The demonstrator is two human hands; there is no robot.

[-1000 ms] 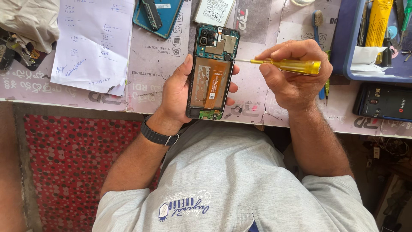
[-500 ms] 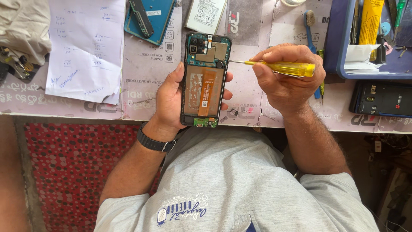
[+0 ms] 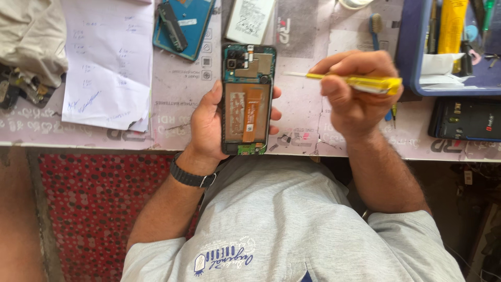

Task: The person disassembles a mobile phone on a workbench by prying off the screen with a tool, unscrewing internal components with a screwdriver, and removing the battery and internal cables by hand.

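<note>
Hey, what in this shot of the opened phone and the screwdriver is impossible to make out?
All in the head view:
- Screwdriver: handle middle hidden in the right hand; tip type too small.
- Opened phone: its underside hidden, left edge covered by the left hand.
- Blue tray: cut off by the top and right edges.

the screwdriver (image 3: pixel 360 82) handle hides in the right hand (image 3: pixel 357 96); tray (image 3: pixel 412 62) is cut off.
</note>
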